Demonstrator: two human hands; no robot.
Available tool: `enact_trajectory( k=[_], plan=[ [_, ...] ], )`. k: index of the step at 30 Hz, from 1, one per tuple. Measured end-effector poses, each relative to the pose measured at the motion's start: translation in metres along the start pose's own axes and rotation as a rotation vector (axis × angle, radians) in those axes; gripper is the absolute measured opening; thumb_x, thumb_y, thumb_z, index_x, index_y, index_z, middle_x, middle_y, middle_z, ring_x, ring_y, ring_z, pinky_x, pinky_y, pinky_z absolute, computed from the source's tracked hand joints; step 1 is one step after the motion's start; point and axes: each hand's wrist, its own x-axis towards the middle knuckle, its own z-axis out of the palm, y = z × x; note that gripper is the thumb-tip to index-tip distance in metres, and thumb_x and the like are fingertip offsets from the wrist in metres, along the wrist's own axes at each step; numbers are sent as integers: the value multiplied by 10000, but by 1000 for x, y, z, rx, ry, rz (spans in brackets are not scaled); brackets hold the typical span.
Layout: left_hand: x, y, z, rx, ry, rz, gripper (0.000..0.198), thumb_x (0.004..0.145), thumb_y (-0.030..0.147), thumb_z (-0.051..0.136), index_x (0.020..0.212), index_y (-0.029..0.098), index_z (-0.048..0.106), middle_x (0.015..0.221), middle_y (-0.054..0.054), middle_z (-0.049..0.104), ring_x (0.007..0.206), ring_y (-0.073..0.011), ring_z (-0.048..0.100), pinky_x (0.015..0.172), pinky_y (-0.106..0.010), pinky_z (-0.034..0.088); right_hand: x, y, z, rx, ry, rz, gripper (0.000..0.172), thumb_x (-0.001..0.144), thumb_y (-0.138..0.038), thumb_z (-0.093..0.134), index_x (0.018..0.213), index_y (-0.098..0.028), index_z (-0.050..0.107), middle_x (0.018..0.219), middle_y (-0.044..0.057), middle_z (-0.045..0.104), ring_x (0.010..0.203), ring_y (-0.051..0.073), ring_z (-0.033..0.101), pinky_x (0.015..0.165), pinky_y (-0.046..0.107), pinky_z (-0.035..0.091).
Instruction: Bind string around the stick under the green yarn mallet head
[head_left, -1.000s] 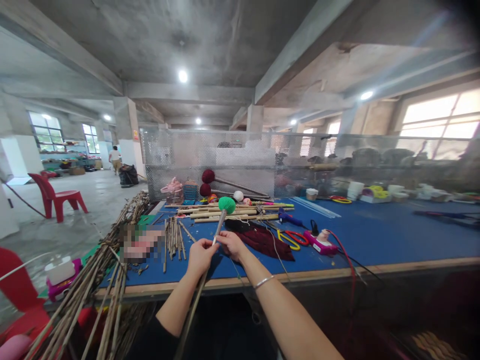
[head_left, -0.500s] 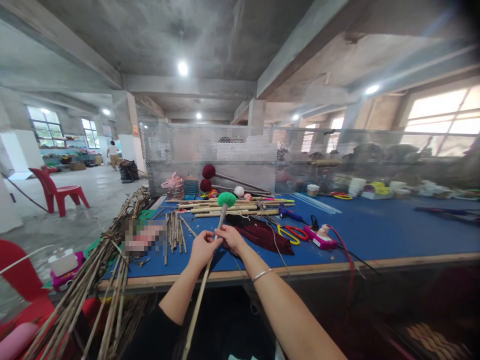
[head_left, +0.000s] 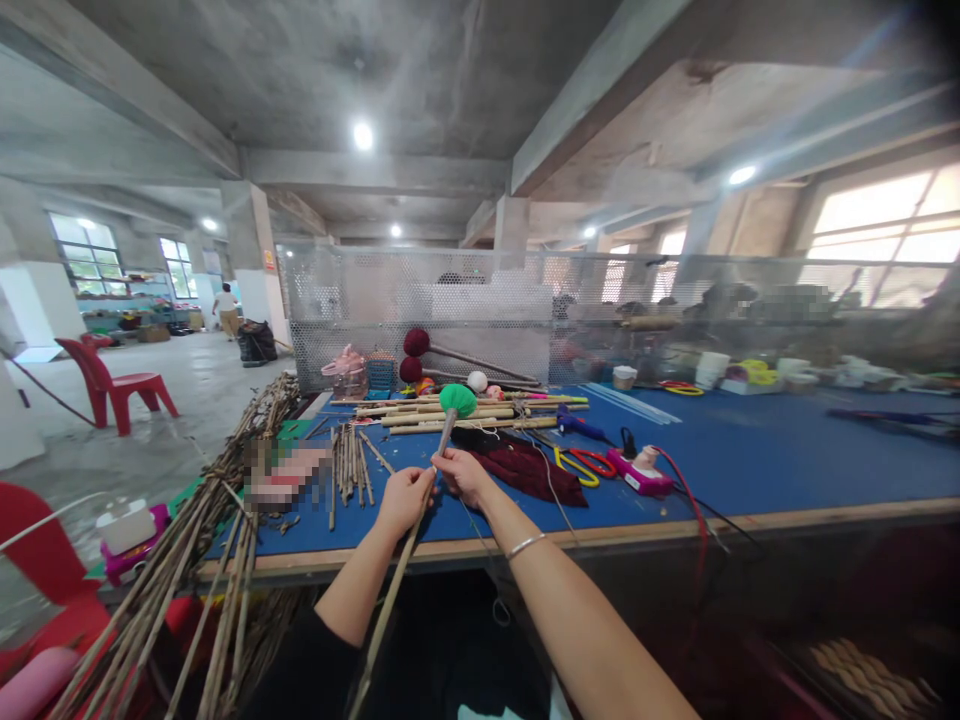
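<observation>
Both hands grip one long bamboo stick (head_left: 386,625) that slants up from my lap over the blue table (head_left: 750,460). A green yarn ball (head_left: 457,400) caps its far end. My left hand (head_left: 403,497) is closed round the shaft. Just above it, my right hand (head_left: 463,474) pinches the shaft below the ball; a thin thread hangs down under this hand. Dark red cloth (head_left: 525,466) lies right beside my right hand.
Loose bamboo sticks (head_left: 465,415), short sticks (head_left: 347,468), red-and-yellow scissors (head_left: 581,464), a pink glue gun (head_left: 637,475) with a red cord and two maroon-headed sticks (head_left: 417,343) lie on the table. A wire mesh screen (head_left: 420,300) stands behind. A long cane bundle (head_left: 187,560) leans at left near red chairs (head_left: 112,385).
The view shifted slightly down over the last second. The green-headed stick and both hands stayed almost in place, the stick's head tipping a little to the right.
</observation>
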Motion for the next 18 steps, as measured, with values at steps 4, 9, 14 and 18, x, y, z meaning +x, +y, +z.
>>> enact_trajectory(
  k=[4,9,14,18],
  plan=[
    [2,-3,2,32,91,97,366,630,483,584,726,131,605,569,-4,592,463,-87,489,467,-195,364,3,3,-1,-15,17,-14,331,587,-388,676,704,-164,462,368,-124,311,274,14,169,298,189,57],
    [3,-5,1,43,149,72,355,563,456,653,680,124,607,521,7,571,456,-85,476,470,-197,361,3,3,-1,-4,-4,-8,324,595,-386,677,713,-166,470,353,-128,281,278,17,160,304,189,48],
    [4,-5,-2,-74,46,-6,410,639,537,556,660,129,584,494,-1,563,398,-88,469,405,-198,339,1,1,-2,32,-61,14,318,623,-392,656,764,-162,487,372,-133,251,307,19,127,316,183,43],
    [3,-4,0,-57,-39,-10,418,689,537,491,694,131,589,548,-19,588,420,-101,497,401,-202,345,3,3,-3,16,-29,0,301,614,-367,661,700,-171,449,374,-129,274,298,19,140,310,187,48]
  ],
)
